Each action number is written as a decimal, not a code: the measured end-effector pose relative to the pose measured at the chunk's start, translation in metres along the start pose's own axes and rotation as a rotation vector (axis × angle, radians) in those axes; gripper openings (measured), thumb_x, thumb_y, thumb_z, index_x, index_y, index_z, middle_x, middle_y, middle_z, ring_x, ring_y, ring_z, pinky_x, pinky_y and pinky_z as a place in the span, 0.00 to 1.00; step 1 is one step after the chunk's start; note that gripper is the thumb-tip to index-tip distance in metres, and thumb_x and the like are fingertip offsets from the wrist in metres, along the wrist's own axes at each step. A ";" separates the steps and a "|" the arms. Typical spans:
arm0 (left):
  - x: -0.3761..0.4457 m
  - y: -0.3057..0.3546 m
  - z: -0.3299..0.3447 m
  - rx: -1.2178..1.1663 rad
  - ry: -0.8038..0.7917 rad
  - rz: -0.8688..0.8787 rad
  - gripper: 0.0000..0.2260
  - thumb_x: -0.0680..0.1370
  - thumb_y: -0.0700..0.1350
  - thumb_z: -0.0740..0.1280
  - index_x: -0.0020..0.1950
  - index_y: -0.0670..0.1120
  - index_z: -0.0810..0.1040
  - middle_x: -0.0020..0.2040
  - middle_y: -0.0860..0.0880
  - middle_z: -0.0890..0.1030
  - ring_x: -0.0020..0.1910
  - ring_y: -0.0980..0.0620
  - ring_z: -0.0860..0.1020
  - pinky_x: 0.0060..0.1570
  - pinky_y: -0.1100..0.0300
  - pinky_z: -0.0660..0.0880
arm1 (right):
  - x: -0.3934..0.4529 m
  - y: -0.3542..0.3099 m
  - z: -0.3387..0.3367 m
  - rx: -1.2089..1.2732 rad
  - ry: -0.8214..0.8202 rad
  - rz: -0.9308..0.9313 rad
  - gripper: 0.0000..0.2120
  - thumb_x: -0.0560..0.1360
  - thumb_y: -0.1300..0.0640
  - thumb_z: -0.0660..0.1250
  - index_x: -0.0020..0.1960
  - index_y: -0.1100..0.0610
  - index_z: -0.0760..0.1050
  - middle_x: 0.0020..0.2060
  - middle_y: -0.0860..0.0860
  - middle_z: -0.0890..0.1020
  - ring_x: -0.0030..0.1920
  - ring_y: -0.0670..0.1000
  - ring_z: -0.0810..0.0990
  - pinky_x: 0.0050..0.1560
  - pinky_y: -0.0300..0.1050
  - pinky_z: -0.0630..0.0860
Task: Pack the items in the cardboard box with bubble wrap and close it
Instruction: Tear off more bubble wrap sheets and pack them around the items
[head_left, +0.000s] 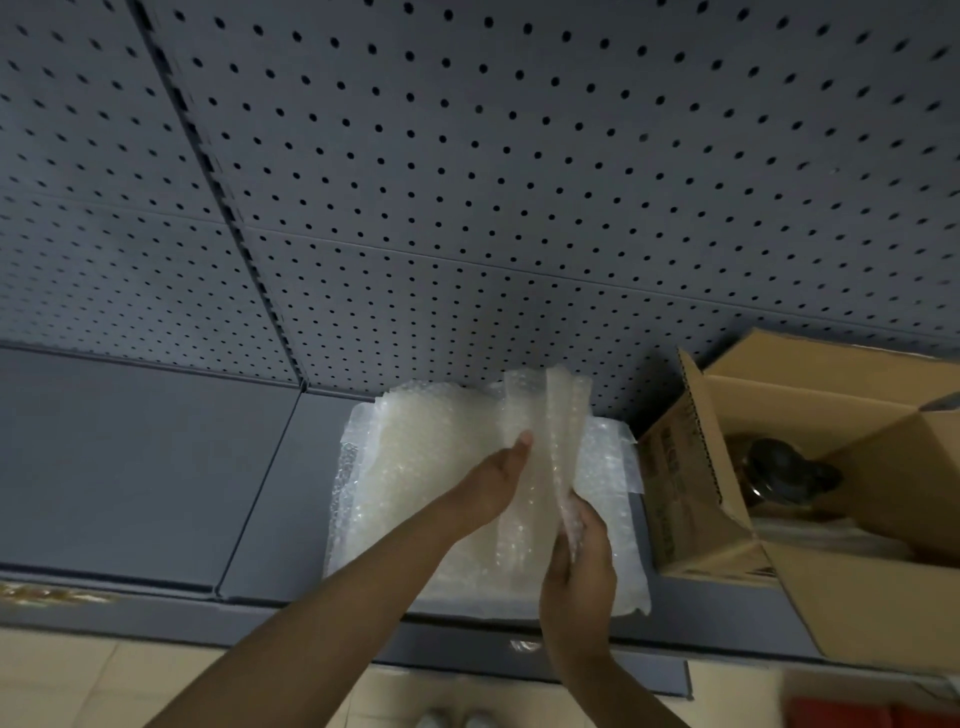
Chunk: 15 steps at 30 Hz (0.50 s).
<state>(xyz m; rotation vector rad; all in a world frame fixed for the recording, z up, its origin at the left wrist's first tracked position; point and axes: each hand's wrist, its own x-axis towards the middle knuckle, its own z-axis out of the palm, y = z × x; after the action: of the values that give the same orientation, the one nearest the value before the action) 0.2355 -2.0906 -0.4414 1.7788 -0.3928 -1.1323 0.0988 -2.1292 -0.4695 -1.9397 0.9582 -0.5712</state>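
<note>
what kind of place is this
Likely a shop or stockroom packing spot: grey pegboard wall over a metal shelf, a stack of bubble wrap, and an open cardboard box beside it.

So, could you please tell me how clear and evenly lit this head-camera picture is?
Head view: dim, flat light; wide-angle lens bows the pegboard seams; the bubble wrap sheet, held by the left hand and the right hand, looks soft; the dark item in the cardboard box is murky; bottom edge smeared.

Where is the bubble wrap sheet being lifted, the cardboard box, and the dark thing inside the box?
bubble wrap sheet (545, 415), head view, raised upper part.
cardboard box (675, 499), head view, printed left wall.
dark thing (779, 467), head view, its rounded top.
</note>
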 end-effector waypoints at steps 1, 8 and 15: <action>0.003 0.000 0.000 0.037 -0.024 -0.035 0.32 0.79 0.64 0.42 0.75 0.45 0.63 0.73 0.46 0.67 0.71 0.48 0.65 0.69 0.57 0.59 | 0.001 -0.002 -0.003 0.029 -0.005 0.003 0.19 0.80 0.60 0.57 0.71 0.53 0.66 0.65 0.50 0.75 0.65 0.46 0.73 0.68 0.49 0.71; 0.032 -0.027 -0.016 -0.011 -0.008 -0.116 0.25 0.83 0.57 0.44 0.75 0.49 0.64 0.71 0.46 0.71 0.69 0.45 0.69 0.68 0.53 0.67 | 0.000 -0.033 -0.007 0.251 0.026 -0.068 0.15 0.79 0.61 0.61 0.62 0.46 0.69 0.52 0.34 0.79 0.50 0.34 0.79 0.47 0.27 0.76; 0.010 -0.041 -0.062 -0.514 -0.031 -0.144 0.39 0.75 0.70 0.36 0.62 0.48 0.75 0.60 0.42 0.80 0.60 0.44 0.78 0.56 0.54 0.74 | -0.003 -0.046 0.025 0.252 -0.204 -0.069 0.25 0.76 0.59 0.68 0.70 0.48 0.67 0.65 0.43 0.73 0.65 0.41 0.72 0.65 0.41 0.72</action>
<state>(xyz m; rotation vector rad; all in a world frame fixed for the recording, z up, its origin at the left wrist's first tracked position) 0.2837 -2.0433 -0.4737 1.3510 0.0164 -1.2307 0.1330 -2.0995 -0.4431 -1.7702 0.6601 -0.4965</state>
